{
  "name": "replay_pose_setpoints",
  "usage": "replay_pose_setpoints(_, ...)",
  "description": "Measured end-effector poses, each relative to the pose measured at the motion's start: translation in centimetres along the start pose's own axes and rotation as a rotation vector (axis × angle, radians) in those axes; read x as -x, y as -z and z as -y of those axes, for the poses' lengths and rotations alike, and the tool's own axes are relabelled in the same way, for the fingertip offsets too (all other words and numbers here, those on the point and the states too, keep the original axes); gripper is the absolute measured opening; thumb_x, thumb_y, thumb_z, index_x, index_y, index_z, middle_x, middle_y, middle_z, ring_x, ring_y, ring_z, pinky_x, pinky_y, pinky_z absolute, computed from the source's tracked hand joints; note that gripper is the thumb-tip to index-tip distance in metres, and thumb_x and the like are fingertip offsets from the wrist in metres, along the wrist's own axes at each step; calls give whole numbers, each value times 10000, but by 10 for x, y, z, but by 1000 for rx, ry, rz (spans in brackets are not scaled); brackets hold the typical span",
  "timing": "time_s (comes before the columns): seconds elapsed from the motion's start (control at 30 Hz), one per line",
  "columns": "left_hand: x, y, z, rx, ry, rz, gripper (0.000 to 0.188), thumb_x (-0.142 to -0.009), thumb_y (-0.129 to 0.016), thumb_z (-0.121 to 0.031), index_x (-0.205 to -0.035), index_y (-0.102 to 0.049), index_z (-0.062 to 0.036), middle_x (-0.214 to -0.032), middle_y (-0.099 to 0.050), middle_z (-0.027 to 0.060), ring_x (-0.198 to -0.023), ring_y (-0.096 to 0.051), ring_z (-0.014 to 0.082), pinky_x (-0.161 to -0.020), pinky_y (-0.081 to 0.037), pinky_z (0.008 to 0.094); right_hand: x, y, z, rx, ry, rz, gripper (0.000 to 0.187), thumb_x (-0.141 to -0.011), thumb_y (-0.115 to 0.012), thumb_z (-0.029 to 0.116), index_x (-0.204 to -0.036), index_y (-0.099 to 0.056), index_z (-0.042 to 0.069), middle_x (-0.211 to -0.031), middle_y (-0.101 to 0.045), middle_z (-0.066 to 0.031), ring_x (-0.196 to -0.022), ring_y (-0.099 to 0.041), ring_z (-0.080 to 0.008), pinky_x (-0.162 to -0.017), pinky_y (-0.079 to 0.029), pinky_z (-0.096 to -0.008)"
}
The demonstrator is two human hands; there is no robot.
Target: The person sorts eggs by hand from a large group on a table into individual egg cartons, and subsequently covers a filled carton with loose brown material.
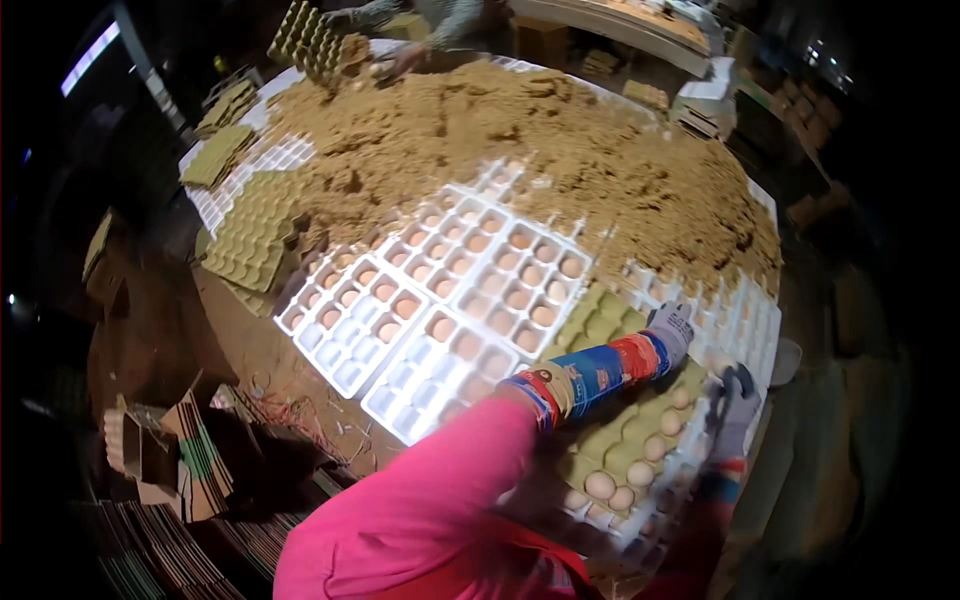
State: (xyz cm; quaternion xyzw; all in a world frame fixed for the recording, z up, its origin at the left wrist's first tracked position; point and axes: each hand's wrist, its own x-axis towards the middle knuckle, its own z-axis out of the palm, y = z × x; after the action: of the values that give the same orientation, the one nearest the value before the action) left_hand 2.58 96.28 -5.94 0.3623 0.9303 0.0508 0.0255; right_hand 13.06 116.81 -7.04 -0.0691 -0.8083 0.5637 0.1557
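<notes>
Your gloved left hand [668, 330] and right hand [735, 400] rest on the green egg tray [625, 435] at 4 o'clock (grip unclear), sawdust heap [520, 140] at 12, dim room.

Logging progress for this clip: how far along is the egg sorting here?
Partly done: the white trays are roughly half filled, front cells empty. In hand: the gloved left hand and right hand work at the green tray, part-filled. Left: a large sawdust heap.

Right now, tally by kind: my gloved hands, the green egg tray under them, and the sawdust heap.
Gloved hands: 2 (left hand, right hand)
Green egg tray: 1
Sawdust heap: 1
Total: 4
</notes>
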Motion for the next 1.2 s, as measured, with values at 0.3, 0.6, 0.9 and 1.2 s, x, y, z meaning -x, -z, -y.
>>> replay_pose_setpoints(0.3,325,34,182,585,783,-535,635,-656,-815,-408,-1178,-624,-99,-1157,-548,149,-987,-612,300,-874,-533,420,109,-190,146,-69,164,556,401,-731,-757,3,-1108,-626,-31,-1131,-584,-116,-906,-623,-177,-739,-538,-301)
replay_pose_setpoints(0.6,470,3,252,441,975,-416,449,-770,-690,-245,-1205,-620,-154,-1125,-568,112,-986,-609,284,-826,-519,385,168,-387,159,903,537,677,452,-782,-686,377,-1182,-620,176,-1175,-532,-131,-1072,-570,-311,-770,-519,-434)
replay_pose_setpoints(0.9,498,-13,259,744,971,-454,524,-816,-704,-255,-1308,-571,-136,-1165,-630,73,-971,-652,209,-782,-538,325,213,-451,185,574,564,918,308,-896,-557,227,-1168,-577,85,-1120,-568,-135,-971,-594,-303,-805,-514,-377)
replay_pose_setpoints(1.2,515,-7,171,652,781,-543,458,-773,-694,-92,-1223,-613,-52,-1217,-593,159,-1143,-566,308,-1035,-404,442,249,-434,109,355,729,570,313,-761,-625,95,-1074,-643,87,-1131,-581,-106,-1017,-540,-314,-875,-426,-457)
